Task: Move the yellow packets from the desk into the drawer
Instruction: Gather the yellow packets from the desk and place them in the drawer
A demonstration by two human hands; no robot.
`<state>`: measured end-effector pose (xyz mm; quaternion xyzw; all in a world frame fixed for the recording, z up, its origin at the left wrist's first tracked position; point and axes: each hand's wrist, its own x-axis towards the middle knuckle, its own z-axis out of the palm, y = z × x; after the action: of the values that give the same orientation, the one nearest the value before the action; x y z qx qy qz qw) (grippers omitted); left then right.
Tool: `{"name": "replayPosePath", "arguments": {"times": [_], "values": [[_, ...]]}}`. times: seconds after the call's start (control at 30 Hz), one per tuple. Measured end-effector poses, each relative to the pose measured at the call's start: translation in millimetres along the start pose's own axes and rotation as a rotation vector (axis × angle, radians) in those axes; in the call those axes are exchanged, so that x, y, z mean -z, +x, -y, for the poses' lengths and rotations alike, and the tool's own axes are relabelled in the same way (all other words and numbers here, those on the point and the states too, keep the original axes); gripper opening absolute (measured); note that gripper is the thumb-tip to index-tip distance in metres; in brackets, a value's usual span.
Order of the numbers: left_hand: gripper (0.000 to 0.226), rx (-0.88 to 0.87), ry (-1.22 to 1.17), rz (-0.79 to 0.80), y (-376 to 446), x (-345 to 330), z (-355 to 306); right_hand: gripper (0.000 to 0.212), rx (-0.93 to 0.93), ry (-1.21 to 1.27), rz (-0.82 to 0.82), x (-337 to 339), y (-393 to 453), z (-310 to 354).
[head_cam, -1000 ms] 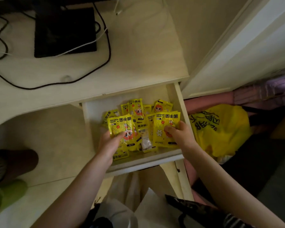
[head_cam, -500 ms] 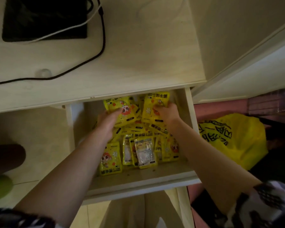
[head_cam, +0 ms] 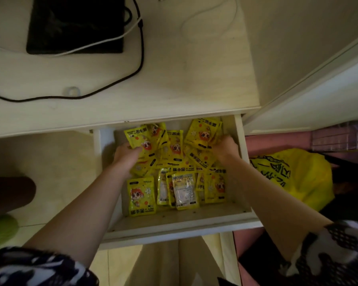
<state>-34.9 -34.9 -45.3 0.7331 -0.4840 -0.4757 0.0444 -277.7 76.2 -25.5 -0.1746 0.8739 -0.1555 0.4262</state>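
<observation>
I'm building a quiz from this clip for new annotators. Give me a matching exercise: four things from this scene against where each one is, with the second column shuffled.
Things:
1. yellow packets
2. black cable
3. yellow bag
4. left hand

Places:
A. on the desktop
B. right of the drawer, outside it
C. lying in the open drawer
D. on packets at the drawer's back left

Pairs: 1-C, 2-A, 3-B, 4-D
</observation>
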Motion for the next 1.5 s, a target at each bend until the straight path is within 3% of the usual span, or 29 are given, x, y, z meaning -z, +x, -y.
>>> {"name": "replayPosePath", "arguments": {"times": [0.2,0.47,0.7,1.1,1.5], "values": [[0.047,-0.086,0.205,0.058,-48.6,20.7,4.8,0.013,0.080,-0.134,0.079,9.6,-51.1,-3.5],[0.032,-0.245,0.256,0.157,-125.1,48.8,27.5,0.030,0.408,-0.332,0.141,8.9,-135.5,0.7],[0.028,-0.351,0.305,-0.090,-197.4,94.5,67.2,0.034,0.709,-0.627,0.179,-25.5,-193.6,18.9],[0.027,-0.200,0.211,-0.430,-258.6,163.1,186.5,0.035,1.110,-0.913,0.364,-137.3,-293.5,49.5],[0.028,0.007,0.168,-0.538,-268.2,291.9,332.1,0.033,1.156,-1.011,0.530,-293.9,-393.2,90.8]]}}
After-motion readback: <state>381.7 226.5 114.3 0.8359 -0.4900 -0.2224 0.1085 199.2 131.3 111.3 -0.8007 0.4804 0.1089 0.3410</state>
